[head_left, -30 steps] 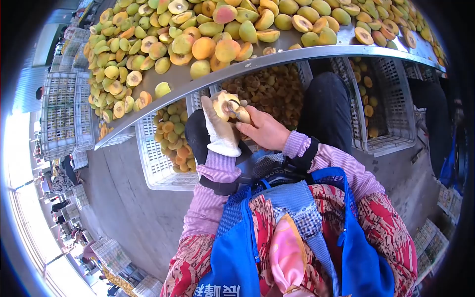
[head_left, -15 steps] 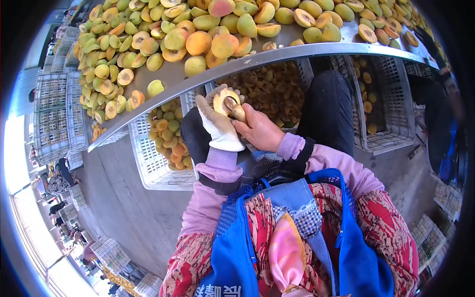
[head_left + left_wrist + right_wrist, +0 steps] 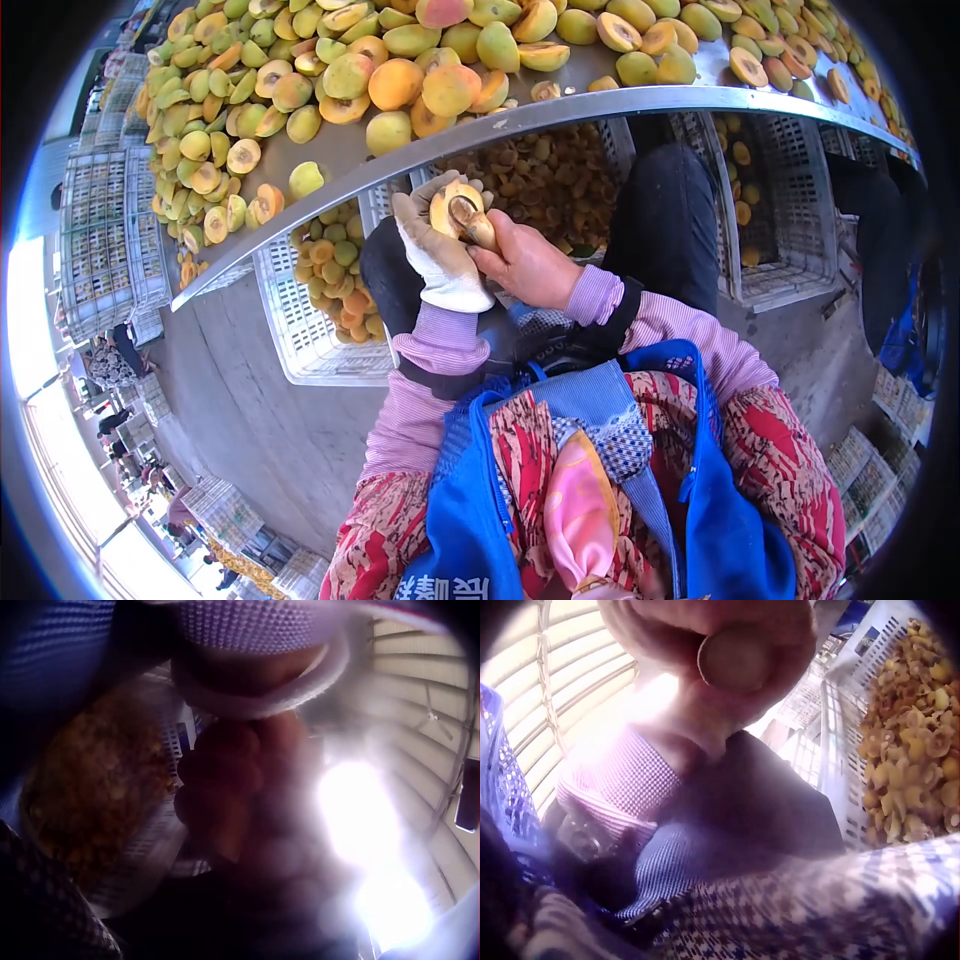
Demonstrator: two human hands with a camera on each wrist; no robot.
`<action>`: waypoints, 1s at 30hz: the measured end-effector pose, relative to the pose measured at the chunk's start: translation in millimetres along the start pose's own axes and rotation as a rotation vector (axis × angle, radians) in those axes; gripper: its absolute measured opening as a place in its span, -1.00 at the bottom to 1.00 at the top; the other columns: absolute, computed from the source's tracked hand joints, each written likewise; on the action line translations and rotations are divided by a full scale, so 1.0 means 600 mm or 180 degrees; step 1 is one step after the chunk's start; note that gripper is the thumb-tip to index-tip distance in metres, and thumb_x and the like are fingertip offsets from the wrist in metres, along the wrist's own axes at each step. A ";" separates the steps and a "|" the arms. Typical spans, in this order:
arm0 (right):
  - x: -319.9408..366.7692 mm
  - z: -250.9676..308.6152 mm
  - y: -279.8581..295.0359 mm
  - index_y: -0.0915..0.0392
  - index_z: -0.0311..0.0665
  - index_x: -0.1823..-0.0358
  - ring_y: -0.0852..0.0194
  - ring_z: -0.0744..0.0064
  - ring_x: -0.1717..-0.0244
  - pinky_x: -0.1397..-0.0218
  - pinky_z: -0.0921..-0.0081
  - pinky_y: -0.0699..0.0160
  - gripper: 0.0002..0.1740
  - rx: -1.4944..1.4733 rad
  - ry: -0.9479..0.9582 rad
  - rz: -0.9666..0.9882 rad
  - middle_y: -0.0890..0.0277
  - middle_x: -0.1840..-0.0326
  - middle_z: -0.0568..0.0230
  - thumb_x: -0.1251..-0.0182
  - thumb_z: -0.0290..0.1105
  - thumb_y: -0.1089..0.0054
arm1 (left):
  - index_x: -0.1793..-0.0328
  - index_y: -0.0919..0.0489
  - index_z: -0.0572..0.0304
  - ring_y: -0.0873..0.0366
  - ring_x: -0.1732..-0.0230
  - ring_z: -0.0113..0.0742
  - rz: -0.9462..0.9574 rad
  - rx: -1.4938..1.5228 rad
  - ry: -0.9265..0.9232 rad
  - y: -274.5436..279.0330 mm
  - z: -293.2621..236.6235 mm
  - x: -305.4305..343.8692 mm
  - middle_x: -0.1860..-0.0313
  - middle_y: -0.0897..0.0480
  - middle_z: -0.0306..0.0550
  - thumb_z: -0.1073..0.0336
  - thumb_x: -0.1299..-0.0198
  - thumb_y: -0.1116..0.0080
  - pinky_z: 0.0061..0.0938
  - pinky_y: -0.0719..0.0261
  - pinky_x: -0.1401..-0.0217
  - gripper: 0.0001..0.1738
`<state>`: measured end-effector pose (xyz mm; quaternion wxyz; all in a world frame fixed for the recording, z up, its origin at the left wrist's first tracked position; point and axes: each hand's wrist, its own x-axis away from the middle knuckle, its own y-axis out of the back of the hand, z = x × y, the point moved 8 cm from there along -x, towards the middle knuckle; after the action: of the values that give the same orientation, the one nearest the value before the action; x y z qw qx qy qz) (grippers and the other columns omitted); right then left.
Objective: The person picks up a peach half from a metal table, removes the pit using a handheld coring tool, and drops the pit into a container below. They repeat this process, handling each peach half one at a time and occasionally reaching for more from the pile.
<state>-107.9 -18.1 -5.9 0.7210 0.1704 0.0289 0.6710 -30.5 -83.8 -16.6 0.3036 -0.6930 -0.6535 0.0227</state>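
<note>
- Head view: the gloved left hand (image 3: 438, 258) cups a halved fruit (image 3: 444, 207) below the edge of the desk (image 3: 560, 103), its fingers curled about it; the right hand (image 3: 533, 268) has its fingers closed round a tool (image 3: 482, 234) set against the cut face.
- There, too hard a push could drive the tool through soft flesh into the glove, I'd judge; a loose cupping hold could let the fruit roll, tearing it or dropping it.
- Left wrist view: dark and glare-struck, so I cannot tell the fruit or the left fingers' grip here; it does show a ceiling fan (image 3: 431, 716), absent from the head view.
- Right wrist view: the handle's round butt (image 3: 735, 660) shows within the grip, hidden from above; the fruit is out of sight.
</note>
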 end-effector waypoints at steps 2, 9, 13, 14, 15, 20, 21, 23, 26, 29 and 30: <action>0.000 -0.006 -0.006 -0.18 -0.45 0.13 -0.43 -0.23 0.25 0.18 0.15 -0.41 -0.61 -0.0011 -0.0158 0.0427 -0.45 0.38 -0.27 -0.27 -0.25 0.00 | 0.22 -0.46 0.34 -0.56 0.38 -0.06 -0.0015 -0.0120 0.0004 0.000 -0.003 0.000 0.36 -0.56 0.09 -0.20 -0.29 0.43 -0.26 -0.59 0.23 -0.32; 0.010 -0.049 -0.018 -0.24 -0.33 0.06 -0.25 0.54 0.85 0.84 0.60 -0.24 -0.69 -0.0562 -0.0615 0.1065 -0.34 0.63 0.25 -0.26 -0.32 0.01 | 0.29 -0.50 0.34 -0.57 0.40 -0.11 0.0434 -0.0546 0.0457 -0.005 0.019 -0.010 0.41 -0.58 0.09 -0.29 -0.24 0.30 -0.37 -0.59 0.26 -0.27; 0.032 -0.033 -0.010 -0.24 -0.29 0.01 -0.27 0.50 0.84 0.81 0.57 -0.29 -0.68 -0.0642 -0.0750 0.1391 -0.36 0.63 0.24 -0.25 -0.35 0.01 | 0.32 -0.51 0.33 -0.59 0.39 -0.11 0.0736 -0.0633 0.0781 -0.006 0.030 -0.011 0.42 -0.58 0.06 -0.23 -0.22 0.16 -0.35 -0.59 0.28 -0.35; 0.036 -0.035 -0.011 -0.24 -0.29 0.01 -0.27 0.50 0.84 0.81 0.57 -0.29 -0.68 -0.0639 -0.0744 0.1391 -0.36 0.63 0.24 -0.25 -0.35 0.01 | 0.33 -0.51 0.33 -0.59 0.39 -0.11 0.0782 -0.0557 0.1120 -0.002 0.043 -0.009 0.43 -0.58 0.07 -0.21 -0.22 0.11 -0.35 -0.59 0.29 -0.37; 0.038 -0.034 -0.010 -0.26 -0.29 0.02 -0.31 0.48 0.81 0.79 0.55 -0.32 -0.68 -0.0545 -0.0712 0.1414 -0.38 0.61 0.23 -0.24 -0.35 0.00 | 0.34 -0.51 0.32 -0.59 0.39 -0.09 0.0920 -0.0592 0.1207 0.000 0.046 -0.007 0.44 -0.58 0.07 -0.15 -0.20 0.03 -0.33 -0.59 0.31 -0.44; 0.017 -0.084 -0.033 -0.29 -0.34 0.07 -0.41 0.41 0.73 0.72 0.50 -0.40 -0.68 0.0102 0.0144 0.1031 -0.43 0.57 0.16 -0.21 -0.34 -0.05 | 0.35 -0.49 0.29 -0.58 0.40 -0.07 0.0633 -0.0746 0.0879 0.009 0.037 0.001 0.45 -0.57 0.05 -0.03 -0.19 -0.06 -0.30 -0.59 0.33 -0.55; 0.015 -0.081 -0.029 -0.30 -0.35 0.09 -0.43 0.39 0.71 0.70 0.46 -0.42 -0.68 0.0397 0.0628 0.0701 -0.43 0.57 0.16 -0.19 -0.34 -0.07 | 0.35 -0.48 0.29 -0.58 0.41 -0.07 0.0654 -0.0711 0.0952 0.011 0.041 0.002 0.45 -0.57 0.05 0.01 -0.19 -0.09 -0.30 -0.59 0.34 -0.59; 0.023 -0.060 -0.017 -0.31 -0.36 0.11 -0.45 0.37 0.68 0.67 0.43 -0.45 -0.68 0.0709 0.1081 0.0357 -0.44 0.56 0.15 -0.17 -0.34 -0.09 | 0.35 -0.48 0.28 -0.57 0.42 -0.07 0.0681 -0.0688 0.1164 0.014 0.050 -0.005 0.46 -0.56 0.04 0.02 -0.19 -0.10 -0.29 -0.58 0.34 -0.60; 0.023 -0.038 -0.007 -0.32 -0.39 0.13 -0.51 0.23 0.58 0.53 0.35 -0.51 -0.66 0.0541 0.0524 0.0652 -0.48 0.52 0.07 -0.14 -0.34 -0.10 | 0.36 -0.47 0.26 -0.57 0.46 -0.07 0.0682 -0.0678 0.1322 0.014 0.056 -0.004 0.47 -0.56 0.02 0.02 -0.17 -0.12 -0.28 -0.59 0.35 -0.61; 0.061 -0.045 -0.023 -0.36 -0.40 0.14 -0.55 0.05 0.39 0.32 0.28 -0.53 -0.66 -0.0234 -0.1310 0.1703 -0.52 0.43 -0.06 -0.13 -0.32 -0.11 | 0.36 -0.48 0.23 -0.57 0.49 -0.06 0.0634 -0.0809 0.1313 0.015 0.055 0.006 0.49 -0.56 0.00 0.00 -0.12 -0.18 -0.25 -0.60 0.41 -0.61; 0.058 -0.040 -0.021 -0.37 -0.40 0.16 -0.56 0.05 0.39 0.33 0.29 -0.53 -0.68 -0.0209 -0.1135 0.1561 -0.52 0.43 -0.07 -0.13 -0.32 -0.10 | 0.36 -0.48 0.23 -0.57 0.49 -0.06 0.0632 -0.0812 0.1322 0.019 0.059 0.001 0.49 -0.56 0.00 0.00 -0.12 -0.18 -0.25 -0.60 0.41 -0.61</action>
<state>-98.6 20.5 -25.4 0.5363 0.2640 -0.1619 0.7852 -35.3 -68.8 -50.2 0.3377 -0.7762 -0.5035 -0.1730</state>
